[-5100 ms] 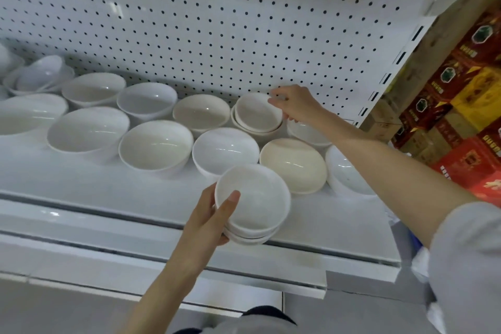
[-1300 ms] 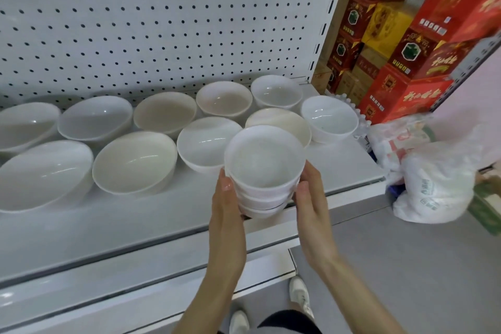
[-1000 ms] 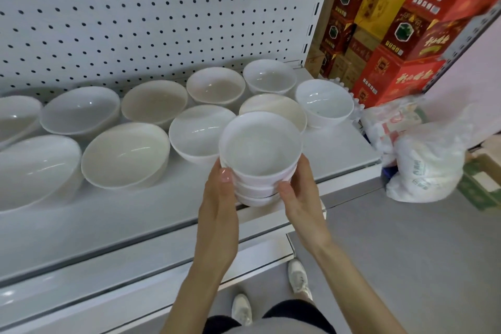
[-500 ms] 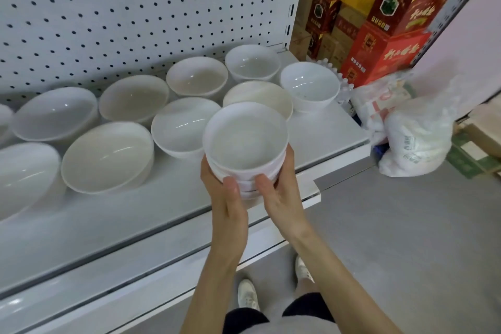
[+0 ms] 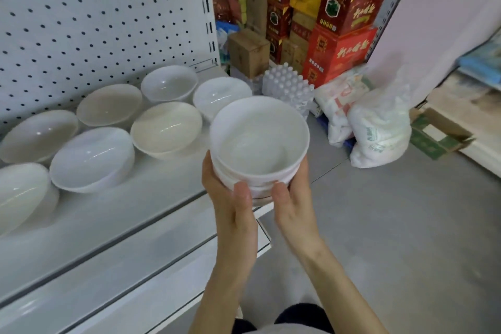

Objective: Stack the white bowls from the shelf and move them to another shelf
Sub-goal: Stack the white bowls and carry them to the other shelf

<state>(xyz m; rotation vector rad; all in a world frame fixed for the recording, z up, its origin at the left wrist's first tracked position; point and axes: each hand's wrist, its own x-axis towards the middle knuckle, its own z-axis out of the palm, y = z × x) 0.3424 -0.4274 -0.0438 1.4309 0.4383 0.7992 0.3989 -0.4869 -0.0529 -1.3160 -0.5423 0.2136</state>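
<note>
L hand (image 5: 233, 198) & R hand (image 5: 294, 198) cup bowl stack (image 5: 259, 141) from below, thumbs up.

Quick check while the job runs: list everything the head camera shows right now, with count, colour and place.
stack of bowls: one, white, held in the air past the shelf's front right corner; number of bowls in it unclear
loose bowls: seven in view, white to cream, two rows on the shelf
shelf: one, white, left
pegboard: one, white with dark holes, behind the loose bowls
cartons: many, red and yellow, stacked at the back right
brown box: one, beside the cartons
bottle pack: one, white, past the shelf's end
plastic bags: two, white, on the grey floor
left hand: one, grips the stack's left side
right hand: one, grips its right side
</note>
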